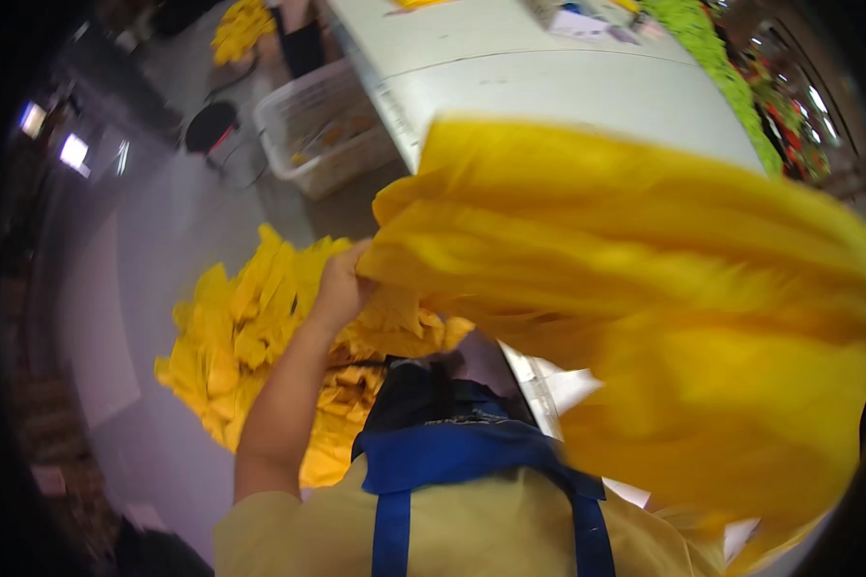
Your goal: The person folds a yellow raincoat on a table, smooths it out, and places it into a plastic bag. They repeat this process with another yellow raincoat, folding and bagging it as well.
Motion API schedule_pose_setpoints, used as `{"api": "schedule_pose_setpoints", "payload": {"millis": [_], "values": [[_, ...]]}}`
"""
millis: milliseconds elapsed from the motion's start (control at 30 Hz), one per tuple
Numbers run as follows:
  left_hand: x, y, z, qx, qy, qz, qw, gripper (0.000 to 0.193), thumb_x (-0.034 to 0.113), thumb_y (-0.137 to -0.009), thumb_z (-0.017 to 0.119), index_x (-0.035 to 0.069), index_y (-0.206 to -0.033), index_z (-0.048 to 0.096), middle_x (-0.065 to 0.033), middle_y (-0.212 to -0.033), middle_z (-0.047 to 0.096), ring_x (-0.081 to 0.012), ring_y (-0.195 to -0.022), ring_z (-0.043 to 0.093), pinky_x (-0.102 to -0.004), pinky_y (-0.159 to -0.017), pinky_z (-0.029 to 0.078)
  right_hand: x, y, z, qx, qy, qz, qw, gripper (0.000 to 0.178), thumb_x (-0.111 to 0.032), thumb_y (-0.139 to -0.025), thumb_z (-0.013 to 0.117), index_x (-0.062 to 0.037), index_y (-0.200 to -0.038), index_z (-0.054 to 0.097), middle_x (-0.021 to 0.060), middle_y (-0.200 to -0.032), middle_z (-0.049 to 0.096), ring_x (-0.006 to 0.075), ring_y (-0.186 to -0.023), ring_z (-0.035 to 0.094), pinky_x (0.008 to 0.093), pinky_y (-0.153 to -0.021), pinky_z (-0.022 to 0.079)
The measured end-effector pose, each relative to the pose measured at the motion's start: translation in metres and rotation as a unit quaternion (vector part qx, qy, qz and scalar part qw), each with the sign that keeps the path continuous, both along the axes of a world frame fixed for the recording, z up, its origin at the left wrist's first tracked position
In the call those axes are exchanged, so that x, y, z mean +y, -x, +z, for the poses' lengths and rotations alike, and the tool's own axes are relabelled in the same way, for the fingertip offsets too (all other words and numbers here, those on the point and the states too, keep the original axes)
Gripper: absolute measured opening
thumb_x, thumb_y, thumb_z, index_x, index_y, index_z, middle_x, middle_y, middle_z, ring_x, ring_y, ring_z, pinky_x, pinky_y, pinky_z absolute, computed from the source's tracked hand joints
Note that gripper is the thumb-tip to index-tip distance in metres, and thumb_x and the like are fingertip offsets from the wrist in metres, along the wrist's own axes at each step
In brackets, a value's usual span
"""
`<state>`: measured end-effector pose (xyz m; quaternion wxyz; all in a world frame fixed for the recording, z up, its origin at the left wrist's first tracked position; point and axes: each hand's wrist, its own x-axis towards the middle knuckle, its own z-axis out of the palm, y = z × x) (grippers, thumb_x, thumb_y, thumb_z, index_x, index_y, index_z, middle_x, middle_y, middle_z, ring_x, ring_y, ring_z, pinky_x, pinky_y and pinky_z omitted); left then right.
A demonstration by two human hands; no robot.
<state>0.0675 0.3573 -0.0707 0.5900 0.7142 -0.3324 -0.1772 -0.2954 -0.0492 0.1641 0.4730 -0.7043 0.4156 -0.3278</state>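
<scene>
A large sheet of yellow fabric [606, 260] spreads through the air over the white table and off to the right, blurred by motion. My left hand [344, 281] is closed around its left edge, with the forearm coming up from below. The right hand and most of the right arm are hidden behind the cloth. A big heap of crumpled yellow fabric [241, 332] lies to the left of my body, beside and below my left forearm.
The white table [548, 87] stands ahead, with small items and papers [587, 21] at its far end. A white plastic basket [303, 163] sits on the floor left of the table. Bright green material [702, 62] runs along the table's right side. Farther back lies another yellow pile [241, 31].
</scene>
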Motion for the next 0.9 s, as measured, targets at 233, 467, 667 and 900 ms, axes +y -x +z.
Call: {"api": "schedule_pose_setpoints", "payload": {"millis": [233, 467, 667, 900], "values": [[-0.251, 0.003, 0.22, 0.256, -0.001, -0.253, 0.933, 0.038, 0.036, -0.088, 0.064, 0.004, -0.108, 0.057, -0.0026, -0.082, 0.061, -0.0128, -0.062, 0.058, -0.0286, -0.058, 0.05, -0.147, 0.091, 0.063, -0.103, 0.105, -0.139, 0.979, 0.042, -0.038, -0.092, 0.052, -0.0097, -0.123, 0.052, 0.0049, -0.107, 0.058, 0.0178, -0.095, 0.054, 0.0319, -0.081, 0.045], [-0.396, -0.013, 0.106, -0.142, -0.135, -0.087, 0.977, 0.075, 0.04, -0.083, 0.066, 0.001, -0.139, 0.034, -0.0216, -0.136, 0.043, -0.0328, -0.124, 0.044, -0.041, -0.099, 0.041, -0.193, 0.137, -0.008, -0.03, 0.044, -0.304, 0.951, 0.041, -0.039, -0.089, 0.051, -0.0122, -0.121, 0.053, 0.0034, -0.106, 0.057, 0.0165, -0.096, 0.052, 0.0317, -0.075, 0.045], [-0.281, 0.013, -0.088, -0.233, -0.371, -0.248, 0.864, 0.115, 0.056, -0.067, 0.075, 0.009, -0.149, 0.009, -0.0239, -0.151, 0.016, -0.0419, -0.139, 0.016, -0.0483, -0.112, 0.019, -0.045, 0.119, -0.251, 0.223, -0.078, -0.275, 0.932, 0.082, -0.048, -0.08, 0.069, 0.0023, -0.137, 0.037, 0.0218, -0.138, 0.044, 0.0291, -0.127, 0.043, 0.0403, -0.104, 0.035], [-0.258, 0.097, -0.077, -0.171, -0.487, -0.344, 0.784, 0.092, 0.036, -0.075, 0.071, 0.012, -0.146, 0.019, -0.026, -0.116, 0.057, -0.0389, -0.107, 0.056, -0.0438, -0.09, 0.046, -0.021, 0.073, -0.326, 0.188, -0.133, -0.291, 0.928, 0.07, -0.02, -0.075, 0.071, 0.0044, -0.133, 0.04, 0.0169, -0.118, 0.058, 0.0293, -0.107, 0.057, 0.0368, -0.09, 0.046]]}}
